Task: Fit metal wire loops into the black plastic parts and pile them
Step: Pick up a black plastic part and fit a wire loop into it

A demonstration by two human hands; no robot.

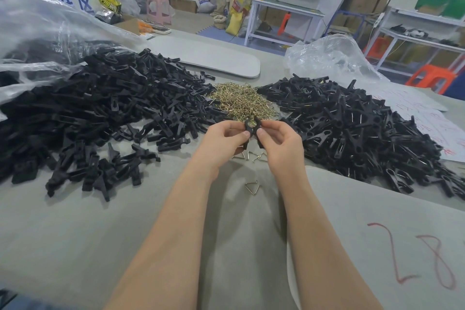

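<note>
Through the head camera I am looking down at a grey bench (125, 234). In the middle, the left hand (226, 138) and the right hand (279, 141) are meeting just above it. Both are curling their fingers and pinching a black clip (252, 128). The left hand is holding its left half and the right hand is holding its right half. The two halves are standing side by side with a round gap at the top. I cannot tell if a wire is sitting in the clip, because the fingers are hiding that spot.

Just behind the hands a heap of gold wire loops (241, 100) is lying. On the left a big heap of plain black parts (113, 100) is spilling out of a clear bag (37, 33). On the right a second heap (352, 128) is showing thin shiny wires in its clips, so I am guessing that is the done pile. A few loose loops (251, 156) are lying under the hands, and one more loop (252, 187) is lying nearer to me.

I am thinking the step in hand is putting this clip together. Next, I am guessing, a wire needs pushing in until it is gripping both halves. Then the clip needs dropping onto the right heap. That is calling for lined-up halves and a firm squeeze.
</note>
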